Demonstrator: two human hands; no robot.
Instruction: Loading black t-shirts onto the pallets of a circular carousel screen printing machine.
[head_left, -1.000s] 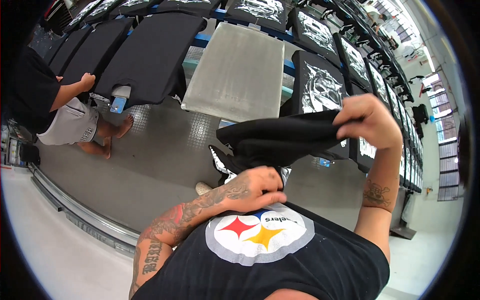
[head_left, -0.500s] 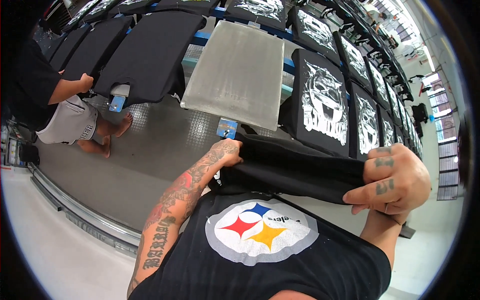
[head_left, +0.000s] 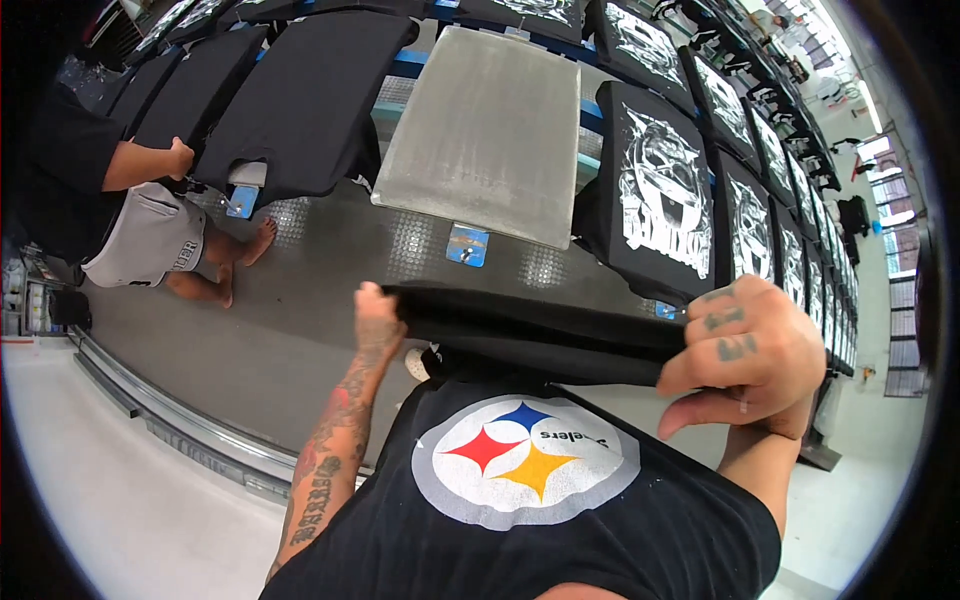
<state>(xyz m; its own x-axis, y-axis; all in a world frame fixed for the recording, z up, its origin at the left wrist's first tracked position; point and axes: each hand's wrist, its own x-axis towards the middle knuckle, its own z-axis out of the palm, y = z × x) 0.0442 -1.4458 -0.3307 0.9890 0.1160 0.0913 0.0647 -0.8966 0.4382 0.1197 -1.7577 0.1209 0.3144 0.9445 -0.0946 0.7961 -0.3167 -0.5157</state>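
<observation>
A black T-shirt (head_left: 540,330) is stretched sideways between my two hands, just in front of my chest. My left hand (head_left: 380,318) is closed on its left end. My right hand (head_left: 750,350) grips the right end, with the knuckles up and the thumb below. Beyond the cloth lies a bare grey platen (head_left: 480,130), a flat board with a blue metal bracket (head_left: 467,246) at its near edge. The held shirt is apart from the board. Its lower folds are partly hidden against my own black shirt.
Left of the bare board, a plain black shirt (head_left: 310,90) covers another platen. Right of it sits a black shirt with a white print (head_left: 665,190), with several more behind. A co-worker's hand (head_left: 178,158) is at the far left. Patterned metal floor plates (head_left: 415,245) show below.
My left hand has moved left, away from the blue bracket, drawing the shirt out wider. My right hand has shifted slightly left. The view has tilted a little.
</observation>
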